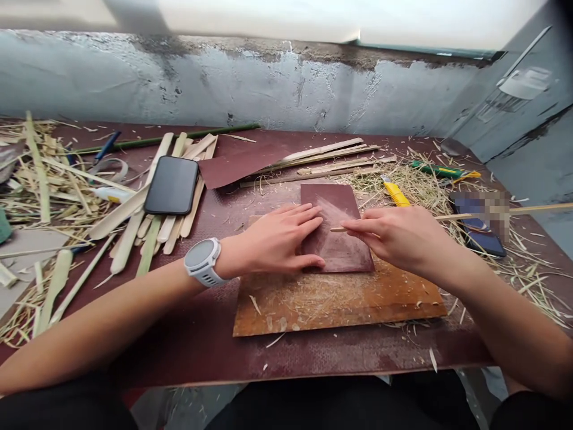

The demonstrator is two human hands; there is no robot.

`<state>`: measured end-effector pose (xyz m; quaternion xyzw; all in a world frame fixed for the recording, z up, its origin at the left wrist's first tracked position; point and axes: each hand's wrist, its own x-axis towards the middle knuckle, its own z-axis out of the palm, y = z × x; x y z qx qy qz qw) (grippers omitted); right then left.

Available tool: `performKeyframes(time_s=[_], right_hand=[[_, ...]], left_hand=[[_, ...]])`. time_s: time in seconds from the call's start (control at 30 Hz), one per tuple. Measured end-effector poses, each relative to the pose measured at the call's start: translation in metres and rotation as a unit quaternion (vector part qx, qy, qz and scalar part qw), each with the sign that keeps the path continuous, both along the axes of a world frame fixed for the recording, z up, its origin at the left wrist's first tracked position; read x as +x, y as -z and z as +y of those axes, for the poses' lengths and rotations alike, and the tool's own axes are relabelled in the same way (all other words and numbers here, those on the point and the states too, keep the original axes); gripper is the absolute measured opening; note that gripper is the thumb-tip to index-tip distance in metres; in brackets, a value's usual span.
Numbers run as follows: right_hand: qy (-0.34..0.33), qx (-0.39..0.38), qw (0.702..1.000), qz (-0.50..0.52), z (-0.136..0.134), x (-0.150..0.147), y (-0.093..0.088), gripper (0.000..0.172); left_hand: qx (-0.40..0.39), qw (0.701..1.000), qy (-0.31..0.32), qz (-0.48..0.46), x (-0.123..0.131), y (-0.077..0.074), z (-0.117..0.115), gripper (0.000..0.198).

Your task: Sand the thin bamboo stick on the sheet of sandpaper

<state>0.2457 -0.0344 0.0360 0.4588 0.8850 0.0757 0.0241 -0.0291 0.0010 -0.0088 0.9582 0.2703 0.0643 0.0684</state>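
Observation:
My left hand (282,239) lies flat with fingers spread, pressing on the left side of a dark red sheet of sandpaper (333,197). Pale dust marks the sheet's middle. Under it is a worn brown wooden board (322,304) scattered with shavings. Pinched between the fingers of my right hand (398,236) is a thin bamboo strip (541,208). Its near end rests on or just above the sandpaper, pointing at my left hand; the long end runs out to the right, partly hidden behind my hand.
A black phone (172,185) lies on bamboo slats (129,242) at left, near piled shavings (58,173). Another sandpaper sheet (237,164) lies behind. To the right are a yellow utility knife (396,194), a green-handled tool (439,170) and a dark blue phone (483,236). A wall closes the back.

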Motion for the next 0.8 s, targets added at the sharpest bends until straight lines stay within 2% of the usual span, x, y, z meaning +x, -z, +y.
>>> performKeyframes(time_s=[0.1, 0.2, 0.3, 0.4, 0.63, 0.7, 0.8], right_hand=[[-0.016, -0.004, 1.000, -0.018, -0.001, -0.005, 0.003, 0.039], [-0.044, -0.012, 0.999, -0.029, -0.003, -0.009, 0.006, 0.036], [-0.058, 0.001, 0.998, -0.037, -0.006, -0.014, 0.009, 0.033], [-0.070, 0.027, 0.996, -0.050, -0.013, -0.022, 0.015, 0.036], [-0.051, 0.060, 0.994, -0.081, -0.020, -0.035, 0.026, 0.039], [-0.048, 0.049, 0.995, -0.071, -0.021, -0.036, 0.026, 0.040], [-0.060, -0.016, 0.997, -0.043, -0.024, -0.036, 0.024, 0.041]], left_hand=[[0.007, 1.000, -0.002, 0.018, 0.003, 0.008, -0.004, 0.096], [0.010, 1.000, -0.015, 0.013, 0.004, 0.012, -0.005, 0.097], [0.010, 1.000, -0.021, 0.020, 0.004, 0.012, -0.005, 0.099], [0.008, 0.999, -0.021, 0.033, 0.005, 0.011, -0.005, 0.098], [-0.004, 0.999, -0.030, 0.041, 0.006, 0.009, -0.006, 0.098], [-0.011, 0.999, -0.030, 0.044, 0.006, 0.008, -0.006, 0.097], [-0.015, 0.998, -0.030, 0.044, 0.005, 0.008, -0.006, 0.097]])
